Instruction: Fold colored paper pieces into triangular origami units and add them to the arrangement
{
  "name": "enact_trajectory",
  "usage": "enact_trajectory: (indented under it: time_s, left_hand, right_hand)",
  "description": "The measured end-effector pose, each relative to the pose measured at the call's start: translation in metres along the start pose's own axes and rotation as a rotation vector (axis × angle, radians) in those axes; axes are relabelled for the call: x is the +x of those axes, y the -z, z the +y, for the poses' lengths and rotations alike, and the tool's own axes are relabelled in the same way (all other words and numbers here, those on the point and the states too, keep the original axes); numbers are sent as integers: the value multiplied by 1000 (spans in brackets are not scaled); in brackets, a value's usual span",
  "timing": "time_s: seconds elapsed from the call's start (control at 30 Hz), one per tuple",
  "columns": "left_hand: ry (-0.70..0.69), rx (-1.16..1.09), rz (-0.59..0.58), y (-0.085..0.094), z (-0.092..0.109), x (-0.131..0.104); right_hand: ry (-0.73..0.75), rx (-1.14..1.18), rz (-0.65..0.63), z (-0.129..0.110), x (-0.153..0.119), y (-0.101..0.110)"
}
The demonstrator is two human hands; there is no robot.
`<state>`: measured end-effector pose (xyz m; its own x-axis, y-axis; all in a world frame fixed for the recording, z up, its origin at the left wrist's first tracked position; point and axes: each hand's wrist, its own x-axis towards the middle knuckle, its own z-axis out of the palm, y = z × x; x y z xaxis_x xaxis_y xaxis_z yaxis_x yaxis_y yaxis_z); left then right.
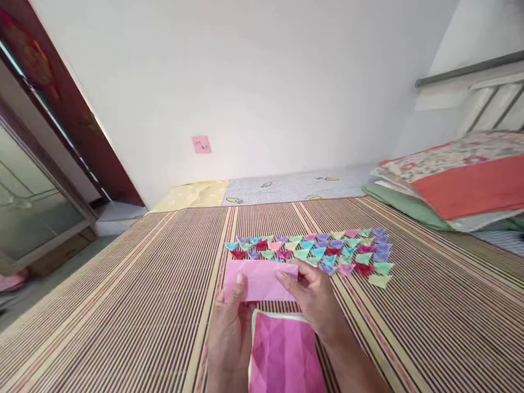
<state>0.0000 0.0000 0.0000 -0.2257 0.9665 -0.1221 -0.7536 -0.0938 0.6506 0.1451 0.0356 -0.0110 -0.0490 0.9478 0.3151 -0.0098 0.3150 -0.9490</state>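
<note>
A pink paper, a wide rectangle, is held up between my two hands. My left hand pinches its left end, thumb on the near face. At the right end my right hand grips it with thumb in front and fingers behind. Just below lies a stack of larger creased sheets, magenta on top with a pale green edge showing. Beyond the held paper, several rows of small folded paper triangles in many colours spread on the striped mat, partly hidden by the paper and my right hand.
The striped mat covers the bed. Folded bedding is piled at the back right, near a white bed rail. A checked sheet runs along the white wall, beside a yellow cloth. A door stands at the far left.
</note>
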Motion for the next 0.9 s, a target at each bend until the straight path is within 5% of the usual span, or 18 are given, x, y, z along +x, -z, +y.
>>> enact_trajectory:
  time_s: [0.2, 0.73, 0.9]
  left_hand:
    - [12, 40, 36, 12, 0, 9]
    - [120, 49, 52, 7, -7, 6]
    - [48, 36, 171, 2, -9, 4]
  right_hand:
    - [-56, 144, 28, 7, -5, 1]
    - [-32, 283, -11, 2, -2, 3]
    - [73, 193, 192, 3, -3, -4]
